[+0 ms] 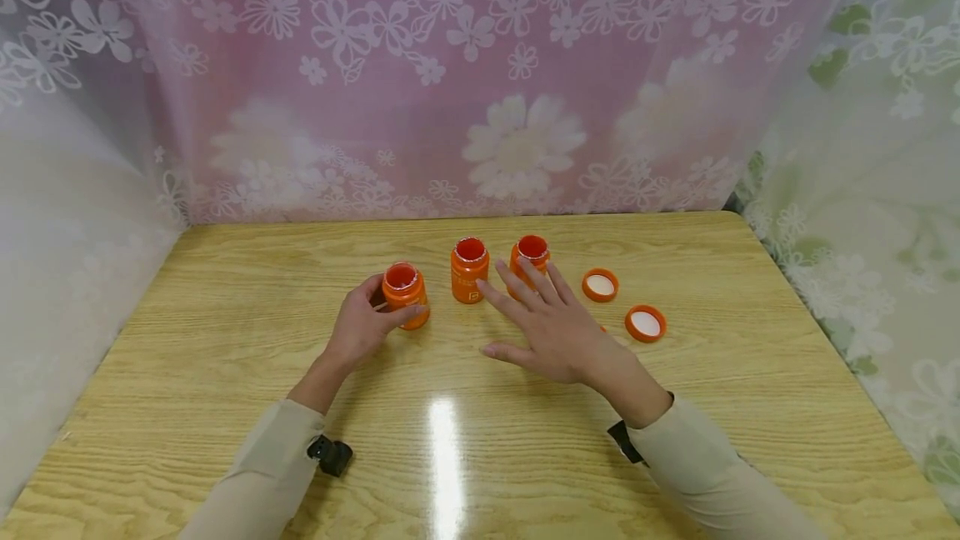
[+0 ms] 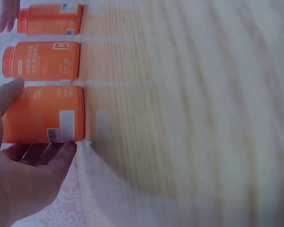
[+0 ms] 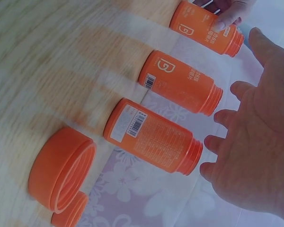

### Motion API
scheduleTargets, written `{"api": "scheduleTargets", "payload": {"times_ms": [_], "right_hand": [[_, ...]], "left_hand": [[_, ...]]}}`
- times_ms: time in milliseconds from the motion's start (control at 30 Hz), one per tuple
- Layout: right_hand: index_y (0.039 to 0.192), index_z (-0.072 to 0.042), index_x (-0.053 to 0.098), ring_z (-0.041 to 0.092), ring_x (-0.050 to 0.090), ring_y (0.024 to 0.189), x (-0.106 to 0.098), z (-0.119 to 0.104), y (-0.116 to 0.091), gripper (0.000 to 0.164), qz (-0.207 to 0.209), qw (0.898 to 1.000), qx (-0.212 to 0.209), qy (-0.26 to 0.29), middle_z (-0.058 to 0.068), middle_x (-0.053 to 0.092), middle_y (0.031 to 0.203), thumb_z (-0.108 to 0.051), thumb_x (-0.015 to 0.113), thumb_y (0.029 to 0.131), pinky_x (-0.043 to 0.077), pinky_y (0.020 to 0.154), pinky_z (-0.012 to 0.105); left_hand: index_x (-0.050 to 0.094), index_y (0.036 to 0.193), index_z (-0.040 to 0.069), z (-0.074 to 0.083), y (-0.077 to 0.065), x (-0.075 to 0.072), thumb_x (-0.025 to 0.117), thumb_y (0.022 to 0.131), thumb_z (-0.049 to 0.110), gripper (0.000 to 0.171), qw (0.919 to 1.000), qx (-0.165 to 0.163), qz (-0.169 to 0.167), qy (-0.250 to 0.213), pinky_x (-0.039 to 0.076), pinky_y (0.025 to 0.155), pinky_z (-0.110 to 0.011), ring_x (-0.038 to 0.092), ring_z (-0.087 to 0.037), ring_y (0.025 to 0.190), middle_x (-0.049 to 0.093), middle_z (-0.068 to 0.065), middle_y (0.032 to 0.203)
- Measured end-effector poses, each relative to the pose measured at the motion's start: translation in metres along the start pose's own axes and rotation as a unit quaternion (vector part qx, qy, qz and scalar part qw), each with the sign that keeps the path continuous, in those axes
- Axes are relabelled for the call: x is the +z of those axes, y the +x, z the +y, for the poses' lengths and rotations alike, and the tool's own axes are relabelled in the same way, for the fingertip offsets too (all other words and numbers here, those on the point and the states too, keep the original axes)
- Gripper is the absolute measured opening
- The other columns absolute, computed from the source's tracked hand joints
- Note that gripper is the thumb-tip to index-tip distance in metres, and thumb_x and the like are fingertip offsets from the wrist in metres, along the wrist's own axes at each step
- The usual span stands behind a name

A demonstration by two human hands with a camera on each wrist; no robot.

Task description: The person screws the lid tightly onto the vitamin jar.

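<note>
Three uncapped orange plastic bottles stand upright in a row on the table. My left hand (image 1: 358, 327) holds the left bottle (image 1: 405, 307), with the thumb on its near side and the fingers round its other side; the left wrist view shows the base of this bottle (image 2: 42, 116) at the tabletop. My right hand (image 1: 551, 332) is spread with straight fingers, near the mouths of the middle bottle (image 1: 467, 280) and the right bottle (image 1: 517, 261). In the right wrist view its fingertips (image 3: 213, 142) are apart from the right bottle (image 3: 151, 137). The hand partly hides that bottle in the head view.
Two orange lids, one farther back (image 1: 600, 284) and one nearer (image 1: 646, 323), lie with white insides up right of the bottles. A sliver of orange shows beside the right hand. A pink floral curtain (image 1: 375, 107) hangs behind the wooden table (image 1: 225, 290).
</note>
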State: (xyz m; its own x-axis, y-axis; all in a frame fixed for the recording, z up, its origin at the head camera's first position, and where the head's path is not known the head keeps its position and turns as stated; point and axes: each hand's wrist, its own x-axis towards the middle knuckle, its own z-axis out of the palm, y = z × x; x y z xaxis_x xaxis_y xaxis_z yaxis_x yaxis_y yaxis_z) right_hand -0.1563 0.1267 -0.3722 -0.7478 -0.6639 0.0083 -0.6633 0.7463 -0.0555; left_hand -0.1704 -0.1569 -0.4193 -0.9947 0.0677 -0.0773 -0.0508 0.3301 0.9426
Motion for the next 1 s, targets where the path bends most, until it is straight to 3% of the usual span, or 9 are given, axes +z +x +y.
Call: {"api": "scheduleTargets", "payload": {"times_ms": [533,833,1000], "right_hand": [[0.154,-0.033,0.002,0.027,-0.008,0.144,0.000,-0.001,-0.005,0.074,-0.010,1.000,0.001,0.018,0.000,-0.007,0.159,-0.067,0.029,0.094,-0.007,0.112,0.053],[0.154,-0.030,0.014,0.027,-0.007,0.144,-0.011,0.016,-0.023,0.073,0.011,1.000,0.009,0.011,0.001,-0.001,0.160,-0.068,0.031,0.094,-0.006,0.113,0.050],[0.154,-0.031,0.011,0.026,-0.010,0.144,-0.023,0.032,-0.034,0.074,0.010,0.999,0.030,0.025,0.001,-0.004,0.159,-0.066,0.035,0.094,-0.006,0.114,0.048]], "left_hand": [[0.048,0.133,0.006,-0.006,0.005,-0.005,0.080,0.079,0.031,0.067,0.9981,0.024,-0.013,0.056,0.046,0.095,-0.041,0.054,-0.028,0.115,0.056,-0.012,0.126],[0.049,0.132,0.007,-0.007,0.005,-0.001,0.080,0.079,0.032,0.067,0.9977,0.028,-0.006,0.061,0.048,0.094,-0.039,0.055,-0.026,0.114,0.056,-0.010,0.125],[0.049,0.132,0.007,-0.007,0.004,-0.003,0.080,0.079,0.034,0.067,0.9965,0.027,0.001,0.079,0.048,0.093,-0.040,0.056,-0.026,0.113,0.057,-0.010,0.124]]}}
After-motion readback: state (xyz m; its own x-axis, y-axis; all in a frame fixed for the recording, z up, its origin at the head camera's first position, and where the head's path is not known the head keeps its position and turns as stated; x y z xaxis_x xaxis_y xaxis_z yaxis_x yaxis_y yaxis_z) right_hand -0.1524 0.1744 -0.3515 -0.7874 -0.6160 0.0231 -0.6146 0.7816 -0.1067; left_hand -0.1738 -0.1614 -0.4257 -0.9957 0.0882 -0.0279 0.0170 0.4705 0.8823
